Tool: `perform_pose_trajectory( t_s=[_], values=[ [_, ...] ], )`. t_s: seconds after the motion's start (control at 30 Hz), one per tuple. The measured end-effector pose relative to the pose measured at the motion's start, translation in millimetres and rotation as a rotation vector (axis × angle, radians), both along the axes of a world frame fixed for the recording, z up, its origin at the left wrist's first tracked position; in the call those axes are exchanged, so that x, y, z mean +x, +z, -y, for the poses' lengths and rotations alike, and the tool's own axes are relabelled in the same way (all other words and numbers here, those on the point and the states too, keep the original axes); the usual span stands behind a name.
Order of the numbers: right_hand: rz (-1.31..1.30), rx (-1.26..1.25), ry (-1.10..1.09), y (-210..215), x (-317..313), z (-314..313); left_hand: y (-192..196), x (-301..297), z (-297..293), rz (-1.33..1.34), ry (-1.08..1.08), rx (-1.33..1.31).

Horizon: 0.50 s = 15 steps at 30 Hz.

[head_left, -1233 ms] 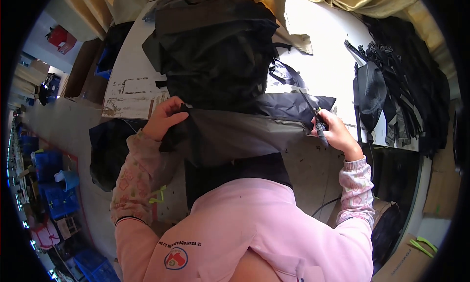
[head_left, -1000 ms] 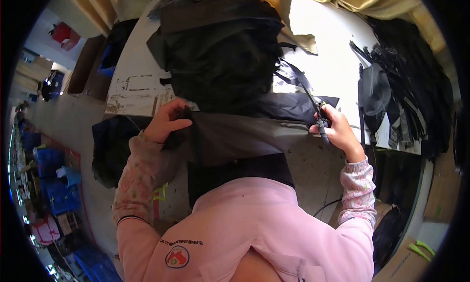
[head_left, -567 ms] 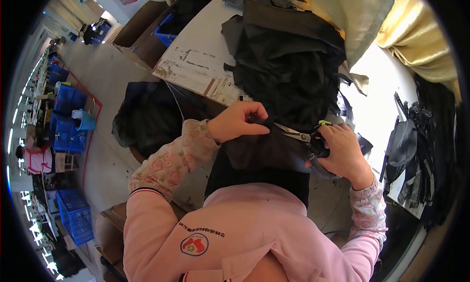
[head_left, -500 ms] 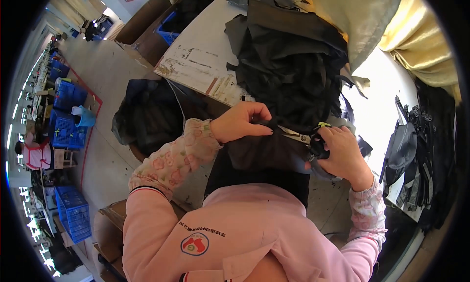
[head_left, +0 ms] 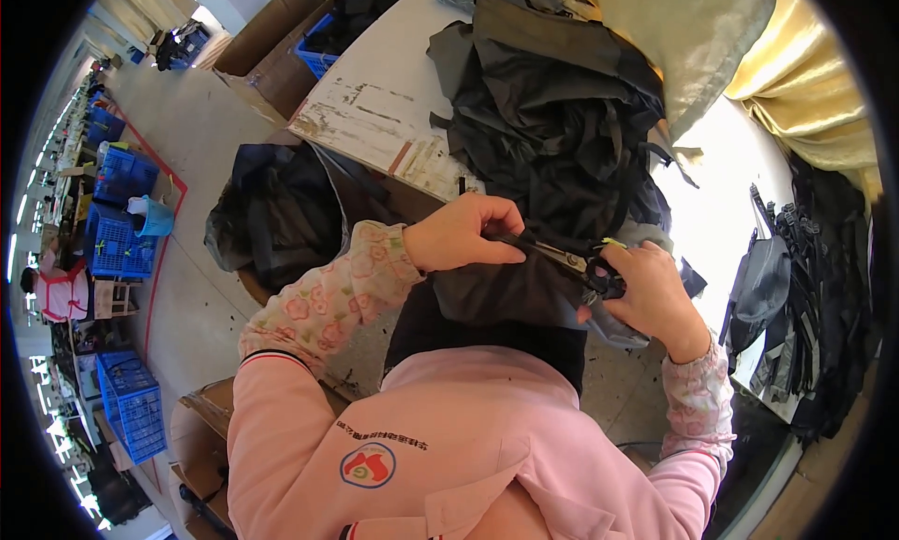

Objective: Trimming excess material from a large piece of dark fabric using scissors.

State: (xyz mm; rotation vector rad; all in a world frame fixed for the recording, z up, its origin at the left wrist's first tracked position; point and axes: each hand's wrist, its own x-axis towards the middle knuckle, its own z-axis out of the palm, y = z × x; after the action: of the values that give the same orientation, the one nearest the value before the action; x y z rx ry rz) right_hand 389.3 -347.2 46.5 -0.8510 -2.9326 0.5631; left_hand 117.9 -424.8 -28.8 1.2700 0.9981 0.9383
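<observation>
My left hand [head_left: 468, 233] pinches an edge of dark fabric [head_left: 501, 292] between thumb and fingers. That fabric hangs over my lap and joins the heap beyond it. In my right hand [head_left: 651, 292] is a pair of scissors [head_left: 567, 257] with black handles, its blades pointing left toward the pinched edge. The blades look closed or nearly so, with the tips close to my left fingertips. A bit of yellow-green stuff shows by the handles. Just past both hands lies a large pile of black cloth pieces [head_left: 562, 118] on the table.
The white, scuffed table [head_left: 375, 104] stretches ahead. A bag of dark fabric [head_left: 281, 212] stands on the floor at left, near a cardboard box [head_left: 272, 58]. Black straps and pouches [head_left: 782, 296] hang at right beside gold curtains [head_left: 796, 81]. Blue crates [head_left: 131, 404] line the far left.
The scissor blades, parted before, have come together near my left fingers. My left hand keeps its pinch on the fabric. The whole view has shifted slightly.
</observation>
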Motion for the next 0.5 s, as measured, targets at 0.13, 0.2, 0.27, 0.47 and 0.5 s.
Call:
perform_pose_trajectory(
  t_s=[0.13, 0.2, 0.27, 0.47, 0.5],
  values=[
    [0.016, 0.051, -0.017, -2.8, 3.8, 1.0, -0.6, 2.3, 0.4, 0.046, -0.026, -0.037],
    [0.007, 0.051, -0.023, -2.2, 5.7, 1.4, -0.2, 2.7, -0.1, 0.034, -0.017, -0.026],
    [-0.001, 0.016, -0.031, -1.7, 7.3, 1.6, 0.5, 3.8, 0.3, 0.043, -0.016, -0.021],
    [0.004, -0.162, -0.314, -8.0, 45.2, 6.0, 2.7, -16.9, -6.8, 0.037, 0.061, -0.033],
    [0.008, -0.165, -0.305, -12.3, 56.8, 9.5, 5.0, -21.3, -9.3, 0.042, 0.101, -0.034]
  ],
)
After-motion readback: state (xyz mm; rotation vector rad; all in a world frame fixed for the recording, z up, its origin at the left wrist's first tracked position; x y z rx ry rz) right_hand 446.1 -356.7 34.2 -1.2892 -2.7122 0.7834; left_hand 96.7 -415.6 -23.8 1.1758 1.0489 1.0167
